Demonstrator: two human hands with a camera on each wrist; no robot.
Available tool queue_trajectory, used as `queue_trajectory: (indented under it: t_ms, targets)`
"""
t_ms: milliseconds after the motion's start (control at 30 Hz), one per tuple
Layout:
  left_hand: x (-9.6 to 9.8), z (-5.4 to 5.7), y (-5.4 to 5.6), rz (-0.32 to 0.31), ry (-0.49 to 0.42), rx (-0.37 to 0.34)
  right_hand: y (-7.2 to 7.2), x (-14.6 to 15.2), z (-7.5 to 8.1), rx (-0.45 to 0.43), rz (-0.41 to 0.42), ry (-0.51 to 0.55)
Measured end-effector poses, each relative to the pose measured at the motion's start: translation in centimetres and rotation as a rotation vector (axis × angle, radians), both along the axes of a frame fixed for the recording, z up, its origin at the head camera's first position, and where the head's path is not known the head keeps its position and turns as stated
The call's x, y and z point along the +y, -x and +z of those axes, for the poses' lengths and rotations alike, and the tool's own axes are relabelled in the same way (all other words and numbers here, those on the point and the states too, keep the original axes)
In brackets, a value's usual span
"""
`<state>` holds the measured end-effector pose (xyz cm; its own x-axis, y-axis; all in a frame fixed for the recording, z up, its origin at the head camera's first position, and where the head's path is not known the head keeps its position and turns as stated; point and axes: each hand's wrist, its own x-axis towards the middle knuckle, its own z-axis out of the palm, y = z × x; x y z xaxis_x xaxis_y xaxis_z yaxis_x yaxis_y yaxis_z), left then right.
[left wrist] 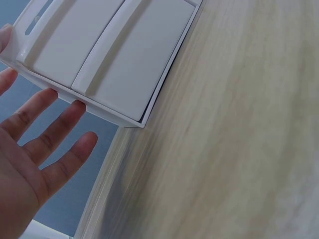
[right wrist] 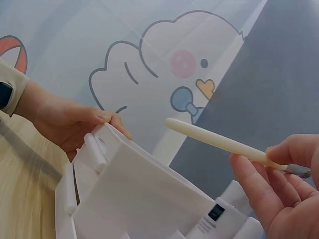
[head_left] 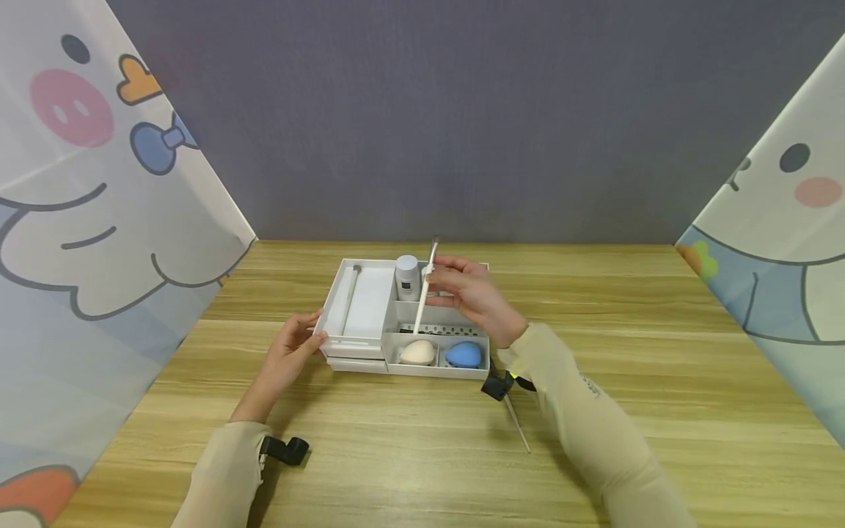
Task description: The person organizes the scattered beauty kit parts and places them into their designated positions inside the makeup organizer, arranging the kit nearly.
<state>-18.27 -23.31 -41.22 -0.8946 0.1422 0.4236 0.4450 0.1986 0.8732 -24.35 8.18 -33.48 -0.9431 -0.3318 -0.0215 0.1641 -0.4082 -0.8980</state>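
My right hand (head_left: 472,293) pinches a makeup brush (head_left: 425,293) by thumb and fingers. The brush's cream handle (right wrist: 219,140) points down over the white organizer (head_left: 436,372) in the head view, bristles up. My left hand (head_left: 287,356) rests against the organizer's left front corner, thumb on its front edge and the other fingers nearly straight along the side (left wrist: 42,144). In the organizer's top left tray lies another brush (head_left: 350,301). A white bottle (head_left: 408,279) stands in the back compartment, a second one partly hidden by my right hand. Front compartments hold a cream makeup sponge (head_left: 419,353) and a blue makeup sponge (head_left: 463,355).
Drawers (left wrist: 134,55) are closed in the organizer's front left. A dotted strip-like item (head_left: 449,330) lies in its middle compartment. On the wooden table (head_left: 396,455), a thin brown stick (head_left: 518,425) lies below my right wrist. A grey panel (head_left: 462,125) stands behind.
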Motion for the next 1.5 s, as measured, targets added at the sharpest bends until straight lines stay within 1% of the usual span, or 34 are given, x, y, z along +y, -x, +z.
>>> queue_trajectory:
  t_ms: [100, 267, 467, 667, 933, 1233, 1367, 1500]
  targets:
    - [0.0, 0.0, 0.0, 0.006, -0.002, -0.006, 0.1, -0.7, 0.0, -0.012, -0.006, -0.007]
    - [-0.1, 0.0, 0.0, -0.001, -0.005, -0.013, 0.3, -1.9, 0.0, -0.022, -0.012, -0.007]
    - [-0.1, 0.1, 0.0, 0.001, -0.001, -0.009, 0.5, -3.1, 0.3, -0.030, -0.010, -0.005]
    - [-0.1, 0.2, 0.0, 0.000, 0.000, -0.008, 0.6, -4.4, 0.6, -0.008, -0.012, -0.020]
    - [0.1, 0.4, 0.0, 0.000, 0.001, -0.009, 0.6, -6.3, 0.6, 0.022, -0.046, -0.035]
    - [-0.1, -0.1, 0.2, -0.015, 0.001, 0.005, 0.1, -8.2, 0.3, 0.084, -0.074, -0.100]
    - [-0.1, -0.1, 0.1, -0.023, -0.017, 0.011, 0.1, -8.9, -0.1, 0.097, -0.080, -0.128]
    - [-0.1, -0.1, 0.1, -0.039, -0.045, 0.022, -0.1, -9.6, 0.0, 0.087, -0.084, -0.121]
